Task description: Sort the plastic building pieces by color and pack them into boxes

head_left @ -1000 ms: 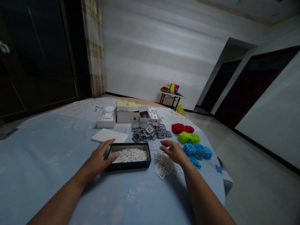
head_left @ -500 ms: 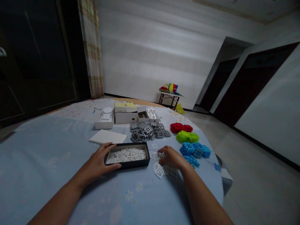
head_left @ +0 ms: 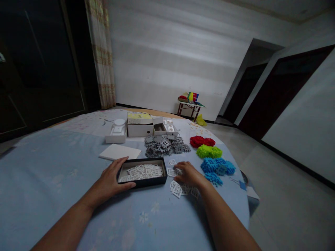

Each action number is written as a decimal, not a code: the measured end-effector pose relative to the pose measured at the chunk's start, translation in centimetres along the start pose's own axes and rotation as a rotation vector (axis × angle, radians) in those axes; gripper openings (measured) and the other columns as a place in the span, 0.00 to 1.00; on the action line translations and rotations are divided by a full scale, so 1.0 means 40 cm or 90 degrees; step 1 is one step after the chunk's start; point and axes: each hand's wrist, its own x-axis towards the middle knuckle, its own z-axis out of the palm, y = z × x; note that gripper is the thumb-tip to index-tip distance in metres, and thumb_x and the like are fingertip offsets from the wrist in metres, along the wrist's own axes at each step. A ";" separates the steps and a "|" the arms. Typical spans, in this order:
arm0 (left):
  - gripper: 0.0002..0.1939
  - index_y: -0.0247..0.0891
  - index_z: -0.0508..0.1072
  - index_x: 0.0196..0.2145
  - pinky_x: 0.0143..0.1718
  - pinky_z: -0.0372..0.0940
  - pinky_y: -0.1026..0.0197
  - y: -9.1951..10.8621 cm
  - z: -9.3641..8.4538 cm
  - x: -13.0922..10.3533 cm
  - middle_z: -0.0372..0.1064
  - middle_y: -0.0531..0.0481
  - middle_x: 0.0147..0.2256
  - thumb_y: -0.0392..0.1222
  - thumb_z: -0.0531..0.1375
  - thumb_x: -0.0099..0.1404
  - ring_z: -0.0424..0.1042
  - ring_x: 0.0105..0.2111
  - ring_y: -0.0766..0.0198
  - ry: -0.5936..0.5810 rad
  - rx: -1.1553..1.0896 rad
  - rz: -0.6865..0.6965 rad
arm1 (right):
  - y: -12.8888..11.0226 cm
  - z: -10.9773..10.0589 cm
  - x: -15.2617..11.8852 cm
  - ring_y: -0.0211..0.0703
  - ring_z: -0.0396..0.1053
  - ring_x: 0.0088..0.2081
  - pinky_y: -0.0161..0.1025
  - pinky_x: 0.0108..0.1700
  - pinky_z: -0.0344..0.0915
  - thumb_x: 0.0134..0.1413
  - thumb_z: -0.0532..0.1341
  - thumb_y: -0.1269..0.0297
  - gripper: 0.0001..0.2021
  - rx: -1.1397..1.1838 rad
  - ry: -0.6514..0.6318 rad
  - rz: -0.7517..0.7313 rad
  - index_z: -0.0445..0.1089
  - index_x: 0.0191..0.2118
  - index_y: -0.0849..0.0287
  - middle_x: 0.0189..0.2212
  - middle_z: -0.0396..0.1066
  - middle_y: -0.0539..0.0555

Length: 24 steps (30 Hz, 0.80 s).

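A black-rimmed open box (head_left: pixel 153 182) holds a heap of small white lattice window pieces (head_left: pixel 145 172). My left hand (head_left: pixel 114 177) grips the box's left end, thumb along the near side and fingers on the far corner. Just right of the box, my right hand (head_left: pixel 188 174) is bent down over loose white pieces, its thumb and fingers curled round some of them; the fingers partly hide these. More white lattice pieces (head_left: pixel 176 190) lie on the cloth below that hand, and one small piece (head_left: pixel 172 162) lies beyond it.
Behind the box is a pile of grey interlocking pieces (head_left: pixel 163 145). Red (head_left: pixel 201 141), lime green (head_left: pixel 208 151) and blue pieces (head_left: pixel 217 166) lie along the right. A white lid-like panel (head_left: pixel 120 152) and white cartons (head_left: pixel 140 130) sit farther back on the blue tablecloth (head_left: pixel 125 223).
My right hand has shifted slightly left and away from me, toward the box, among the white pieces. My left hand keeps its hold on the box.
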 end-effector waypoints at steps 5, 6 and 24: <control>0.43 0.40 0.56 0.57 0.55 0.56 0.50 -0.005 0.003 0.000 0.56 0.42 0.56 0.60 0.60 0.47 0.58 0.55 0.51 0.005 -0.011 0.007 | -0.002 0.004 0.005 0.48 0.63 0.47 0.40 0.49 0.58 0.44 0.63 0.60 0.21 0.006 -0.007 -0.019 0.69 0.48 0.56 0.45 0.67 0.58; 0.42 0.40 0.56 0.57 0.55 0.56 0.50 -0.007 0.003 -0.001 0.56 0.42 0.56 0.60 0.60 0.47 0.58 0.55 0.51 0.006 -0.014 0.010 | -0.001 0.005 0.006 0.48 0.63 0.46 0.39 0.48 0.58 0.45 0.63 0.62 0.19 0.008 -0.008 -0.023 0.70 0.47 0.56 0.44 0.68 0.57; 0.51 0.35 0.47 0.61 0.56 0.54 0.49 0.005 -0.001 -0.001 0.52 0.36 0.59 0.61 0.61 0.45 0.55 0.57 0.48 -0.004 -0.029 -0.017 | 0.038 0.011 0.042 0.47 0.68 0.43 0.38 0.44 0.60 0.50 0.50 0.73 0.21 -0.089 0.109 0.108 0.68 0.49 0.59 0.40 0.72 0.57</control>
